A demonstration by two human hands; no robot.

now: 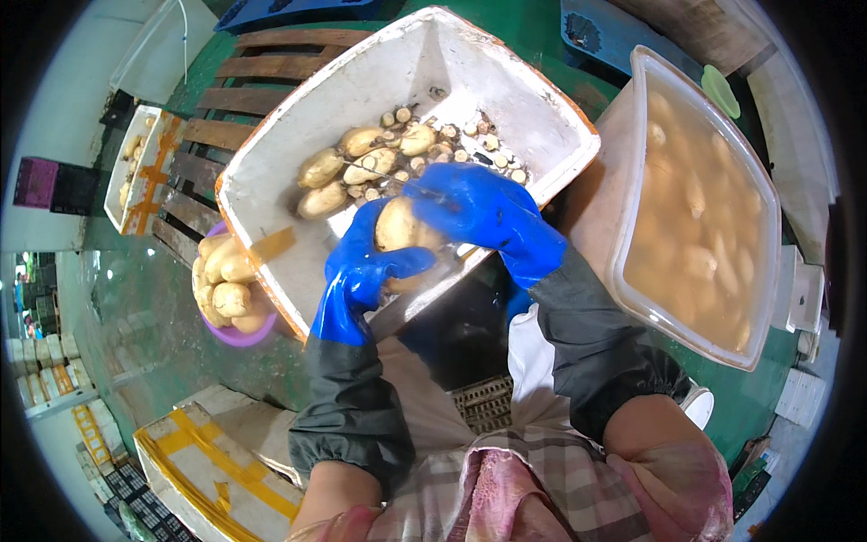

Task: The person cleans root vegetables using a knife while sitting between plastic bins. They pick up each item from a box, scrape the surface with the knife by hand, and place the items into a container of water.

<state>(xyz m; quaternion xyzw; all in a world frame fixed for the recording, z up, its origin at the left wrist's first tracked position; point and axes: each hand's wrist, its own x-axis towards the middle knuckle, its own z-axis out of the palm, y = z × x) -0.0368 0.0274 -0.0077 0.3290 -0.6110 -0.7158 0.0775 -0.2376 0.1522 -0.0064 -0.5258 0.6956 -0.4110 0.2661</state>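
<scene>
My left hand (359, 254), in a wet blue rubber glove, grips a pale lotus root segment (396, 227) over the near side of a white foam box (271, 166). Against that segment's right side is my gloved right hand (474, 203), blurred by motion. A thin metal tool (383, 174) sticks out from the right hand toward the upper left; its exact kind is unclear and the glove hides its handle. Several lotus root segments (322, 168) lie inside the box, beside a scatter of small cut ends (443, 150) and dark scraps.
At the right stands a white tub (626, 203) of murky water with lotus roots (698, 261) in it. A purple basin (254, 335) heaped with lotus roots sits left, near a wooden pallet (223, 132). Taped foam boxes (203, 467) are at lower left. Blue containers (609, 34) lie beyond.
</scene>
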